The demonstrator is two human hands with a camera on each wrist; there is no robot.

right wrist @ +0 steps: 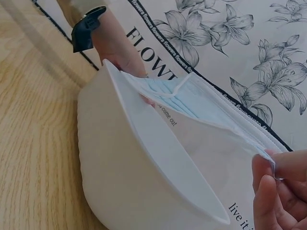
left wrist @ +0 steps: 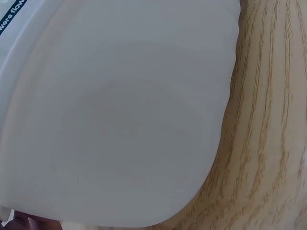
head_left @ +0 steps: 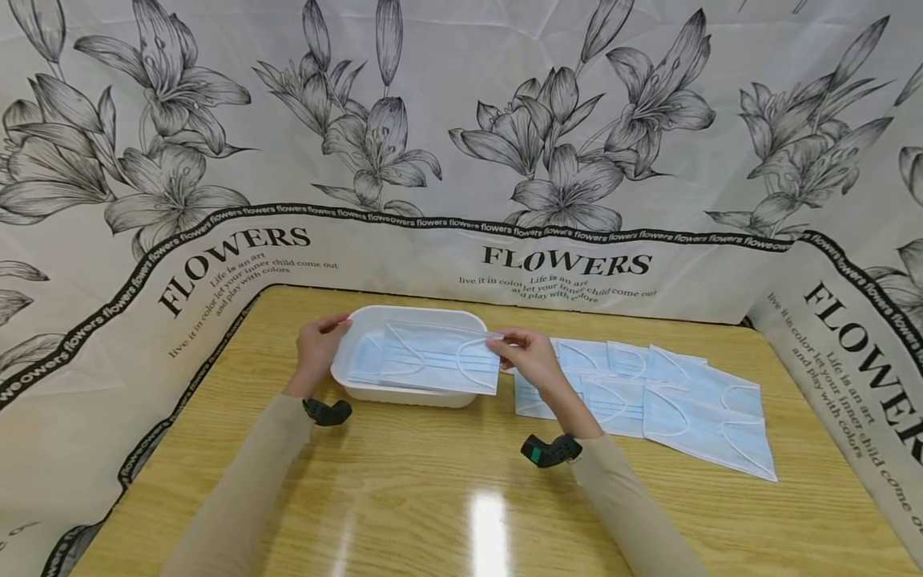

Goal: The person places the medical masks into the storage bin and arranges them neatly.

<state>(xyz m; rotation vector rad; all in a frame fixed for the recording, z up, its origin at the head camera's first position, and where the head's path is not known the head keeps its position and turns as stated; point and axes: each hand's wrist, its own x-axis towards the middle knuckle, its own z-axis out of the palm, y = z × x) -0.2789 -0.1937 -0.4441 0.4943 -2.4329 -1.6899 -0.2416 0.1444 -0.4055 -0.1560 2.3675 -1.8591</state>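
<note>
A white plastic tray point(head_left: 404, 394) stands on the wooden table, and a blue face mask point(head_left: 433, 361) lies across its top. My left hand point(head_left: 337, 328) holds the tray's left rim, fingers curled over the edge. At the tray's right rim my right hand point(head_left: 502, 343) pinches the mask's right edge between thumb and fingers. The right wrist view shows the mask point(right wrist: 192, 103) stretched over the tray point(right wrist: 120, 167), my right fingertips point(right wrist: 268, 167) on its near end and my left hand point(right wrist: 120, 48) behind the far rim. Only the tray's outer wall point(left wrist: 120, 120) fills the left wrist view.
Several more blue masks point(head_left: 678, 401) lie overlapping on the table right of the tray. A flower-printed cloth point(head_left: 461, 160) walls the table at the back and both sides. Bare glossy wood point(head_left: 433, 497) stretches in front of the tray.
</note>
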